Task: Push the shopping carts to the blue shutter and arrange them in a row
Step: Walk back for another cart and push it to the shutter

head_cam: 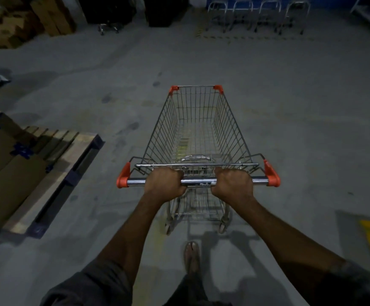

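Chrome-wire shopping cart (198,129) is standing at the centre of the grey concrete floor (301,111), near the person, its basket lying empty and its nose pointing to the far side, where four parked carts (259,16) are lining up at the far right against the blue shutter (325,1). The left hand (165,183) and right hand (232,184) are both curling tightly round the steel handle bar (198,181), close on either side of its middle and well inside the orange end caps (123,176). Judging by the open mesh and bare basket, the cart is probably rolling lightly while staying rigid. Its castors may be pulling it off line, so the bar is offering the soundest hold. A small sticker (206,184) between the hands is showing print too blurred to read. Cardboard sheets (7,164) on a wooden pallet (73,151) at the near left are bearing blue marks, also illegible.
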A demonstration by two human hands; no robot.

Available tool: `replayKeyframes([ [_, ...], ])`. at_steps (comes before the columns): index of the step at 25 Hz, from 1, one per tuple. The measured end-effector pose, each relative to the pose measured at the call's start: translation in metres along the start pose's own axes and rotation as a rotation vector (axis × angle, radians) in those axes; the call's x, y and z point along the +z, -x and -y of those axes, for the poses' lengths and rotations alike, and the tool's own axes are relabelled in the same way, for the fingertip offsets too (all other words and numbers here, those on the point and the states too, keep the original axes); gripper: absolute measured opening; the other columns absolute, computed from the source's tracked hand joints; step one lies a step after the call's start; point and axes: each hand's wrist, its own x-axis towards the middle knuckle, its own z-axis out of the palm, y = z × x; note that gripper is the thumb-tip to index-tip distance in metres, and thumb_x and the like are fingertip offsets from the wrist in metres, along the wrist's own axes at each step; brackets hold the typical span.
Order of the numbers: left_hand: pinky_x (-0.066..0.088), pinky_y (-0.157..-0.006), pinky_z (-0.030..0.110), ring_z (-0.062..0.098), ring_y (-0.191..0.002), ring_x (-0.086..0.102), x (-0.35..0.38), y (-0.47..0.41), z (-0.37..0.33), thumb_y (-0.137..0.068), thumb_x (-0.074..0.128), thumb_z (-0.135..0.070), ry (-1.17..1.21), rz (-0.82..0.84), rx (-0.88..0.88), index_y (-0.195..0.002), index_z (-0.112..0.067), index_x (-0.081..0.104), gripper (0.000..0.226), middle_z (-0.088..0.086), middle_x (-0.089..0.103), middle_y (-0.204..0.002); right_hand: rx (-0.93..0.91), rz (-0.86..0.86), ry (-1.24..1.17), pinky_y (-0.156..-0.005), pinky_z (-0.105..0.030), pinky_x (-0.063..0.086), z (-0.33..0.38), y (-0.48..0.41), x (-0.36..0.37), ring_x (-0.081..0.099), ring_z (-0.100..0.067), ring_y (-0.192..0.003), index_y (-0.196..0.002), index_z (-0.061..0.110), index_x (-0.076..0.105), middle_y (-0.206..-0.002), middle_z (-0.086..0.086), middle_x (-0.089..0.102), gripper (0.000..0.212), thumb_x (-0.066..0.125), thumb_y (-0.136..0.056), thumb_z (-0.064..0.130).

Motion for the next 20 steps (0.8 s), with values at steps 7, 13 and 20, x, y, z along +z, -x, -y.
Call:
replayKeyframes([
  [7,0.051,-0.07,0.033,0.03,-0.085,0.071,-0.001,-0.138,0.002,-0.084,0.055,-0.054,0.033,-0.077,0.06,-0.102,-0.02,0.068,0.041,0.007,0.074,-0.09,0.107,-0.011,0.034,-0.056,-0.027,0.041,-0.066,-0.106,0.012,0.066,-0.023,-0.06,-0.089,0.021,0.069,-0.071,0.0,0.07,0.029,0.069,-0.068,0.042],
  [13,0.054,-0.079,0.034,0.03,-0.096,0.07,-0.006,-0.254,0.003,-0.082,0.055,-0.056,0.123,-0.071,0.126,-0.106,-0.022,0.069,0.044,0.007,0.075,-0.098,0.214,0.037,0.035,-0.067,-0.031,0.049,-0.115,-0.188,0.01,0.071,-0.026,-0.081,-0.1,0.021,0.067,-0.088,-0.003,0.073,0.034,0.065,-0.075,0.045],
  [20,0.052,-0.072,0.033,0.03,-0.089,0.071,-0.004,-0.369,-0.003,-0.083,0.056,-0.051,0.108,-0.12,0.234,-0.107,-0.021,0.068,0.04,0.006,0.074,-0.094,0.31,-0.018,0.039,-0.061,-0.029,0.045,-0.174,-0.264,0.035,0.065,-0.022,-0.067,-0.098,0.021,0.067,-0.077,0.001,0.069,0.031,0.064,-0.076,0.043],
])
